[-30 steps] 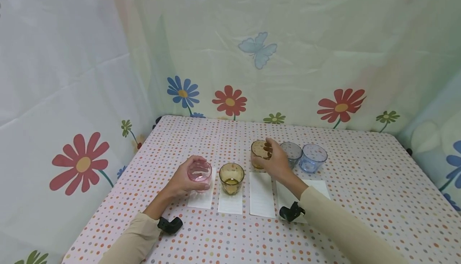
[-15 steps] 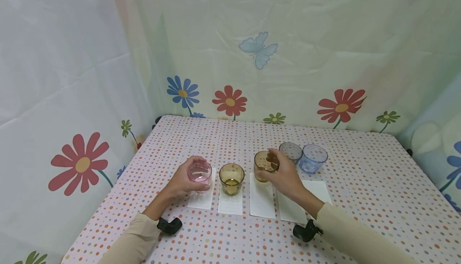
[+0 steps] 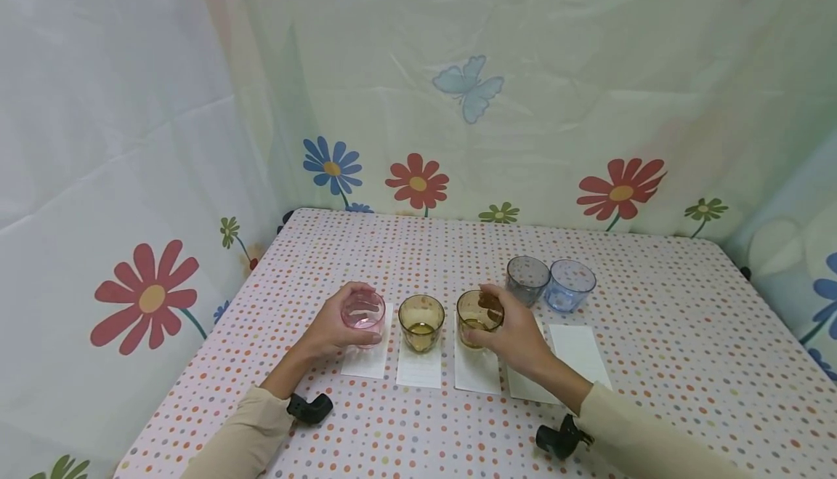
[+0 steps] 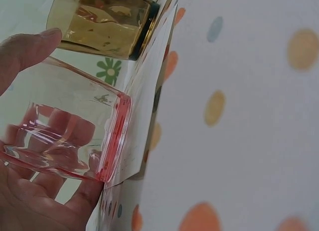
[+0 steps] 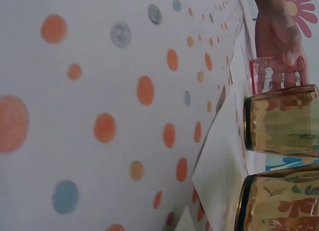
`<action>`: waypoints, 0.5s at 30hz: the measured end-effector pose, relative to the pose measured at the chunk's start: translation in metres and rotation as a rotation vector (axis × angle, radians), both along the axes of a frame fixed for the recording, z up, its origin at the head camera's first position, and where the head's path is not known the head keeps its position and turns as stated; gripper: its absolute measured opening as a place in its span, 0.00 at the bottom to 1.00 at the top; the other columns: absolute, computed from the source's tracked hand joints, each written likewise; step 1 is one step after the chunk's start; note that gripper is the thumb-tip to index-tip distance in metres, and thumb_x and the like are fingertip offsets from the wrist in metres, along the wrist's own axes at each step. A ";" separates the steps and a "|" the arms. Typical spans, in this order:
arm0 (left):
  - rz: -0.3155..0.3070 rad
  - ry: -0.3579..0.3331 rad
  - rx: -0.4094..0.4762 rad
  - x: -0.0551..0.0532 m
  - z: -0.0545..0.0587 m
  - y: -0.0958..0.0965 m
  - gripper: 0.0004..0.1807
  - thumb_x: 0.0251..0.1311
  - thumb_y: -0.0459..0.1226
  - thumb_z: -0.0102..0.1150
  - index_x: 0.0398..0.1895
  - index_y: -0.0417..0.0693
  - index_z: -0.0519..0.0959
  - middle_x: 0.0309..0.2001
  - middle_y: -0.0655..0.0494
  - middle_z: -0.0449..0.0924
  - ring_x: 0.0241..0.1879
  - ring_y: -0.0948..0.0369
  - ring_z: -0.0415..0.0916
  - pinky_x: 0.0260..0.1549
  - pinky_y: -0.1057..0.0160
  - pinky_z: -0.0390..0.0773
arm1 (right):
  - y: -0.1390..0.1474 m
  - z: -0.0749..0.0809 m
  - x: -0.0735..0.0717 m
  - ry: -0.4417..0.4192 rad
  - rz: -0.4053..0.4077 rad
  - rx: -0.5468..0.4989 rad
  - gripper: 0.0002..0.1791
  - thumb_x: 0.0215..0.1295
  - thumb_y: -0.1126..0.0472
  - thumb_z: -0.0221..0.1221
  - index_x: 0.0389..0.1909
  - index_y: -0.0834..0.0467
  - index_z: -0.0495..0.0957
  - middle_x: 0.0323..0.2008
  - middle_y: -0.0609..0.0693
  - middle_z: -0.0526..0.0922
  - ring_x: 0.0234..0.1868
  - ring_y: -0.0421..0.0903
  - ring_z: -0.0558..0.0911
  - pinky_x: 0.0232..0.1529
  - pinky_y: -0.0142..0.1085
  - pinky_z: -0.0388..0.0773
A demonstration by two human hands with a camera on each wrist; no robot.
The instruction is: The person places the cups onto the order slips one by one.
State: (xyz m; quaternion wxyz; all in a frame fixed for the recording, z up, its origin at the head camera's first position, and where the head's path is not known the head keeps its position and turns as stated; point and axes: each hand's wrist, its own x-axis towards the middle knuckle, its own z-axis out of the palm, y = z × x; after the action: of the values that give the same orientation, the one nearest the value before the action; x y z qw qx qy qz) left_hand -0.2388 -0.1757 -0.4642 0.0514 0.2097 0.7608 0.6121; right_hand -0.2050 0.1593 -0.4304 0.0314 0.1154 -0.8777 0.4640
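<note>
a pink cup is clamped in the left hand at the 1st paper slip, and a 1st amber cup in the right hand at the 3rd slip; whether either is fully set down cannot be told. between them, a 2nd amber cup is stood on the 2nd slip. the work is judged over half done: a gray cup and a blue cup are left behind the slips. counted: 5 cups, 5 slips, 2 slips without cups.

Dotted tbl bears paper slips, gry glass & blue glass.
</note>
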 end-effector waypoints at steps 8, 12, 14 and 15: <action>-0.014 0.027 0.008 -0.002 -0.001 -0.001 0.44 0.44 0.27 0.79 0.67 0.35 0.66 0.59 0.41 0.77 0.60 0.43 0.76 0.60 0.47 0.78 | 0.003 -0.011 0.005 0.010 0.001 0.008 0.47 0.54 0.59 0.74 0.74 0.61 0.63 0.63 0.59 0.77 0.63 0.59 0.76 0.60 0.56 0.76; -0.012 0.040 0.004 -0.002 -0.001 -0.001 0.44 0.43 0.27 0.79 0.66 0.37 0.66 0.58 0.41 0.77 0.59 0.43 0.76 0.60 0.47 0.78 | 0.003 -0.012 0.005 0.034 0.013 0.005 0.47 0.54 0.59 0.74 0.74 0.62 0.62 0.63 0.59 0.77 0.63 0.58 0.75 0.61 0.56 0.75; -0.010 0.038 0.000 -0.002 -0.001 -0.001 0.44 0.44 0.27 0.79 0.66 0.36 0.66 0.58 0.41 0.77 0.60 0.43 0.76 0.60 0.47 0.78 | 0.002 -0.012 0.005 0.037 0.021 -0.003 0.48 0.53 0.59 0.74 0.74 0.62 0.62 0.62 0.60 0.77 0.63 0.58 0.75 0.61 0.55 0.75; -0.011 0.035 0.000 -0.001 -0.001 -0.001 0.44 0.44 0.27 0.79 0.66 0.36 0.66 0.58 0.41 0.77 0.60 0.43 0.75 0.60 0.46 0.78 | 0.002 -0.013 0.006 0.037 0.024 -0.005 0.48 0.53 0.59 0.74 0.74 0.62 0.62 0.62 0.60 0.76 0.63 0.58 0.75 0.61 0.55 0.75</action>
State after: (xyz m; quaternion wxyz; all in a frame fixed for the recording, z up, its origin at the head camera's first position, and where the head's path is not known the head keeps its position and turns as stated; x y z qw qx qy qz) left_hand -0.2403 -0.1765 -0.4651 0.0412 0.2247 0.7602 0.6082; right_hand -0.1992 0.1616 -0.4430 0.0423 0.1347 -0.8743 0.4643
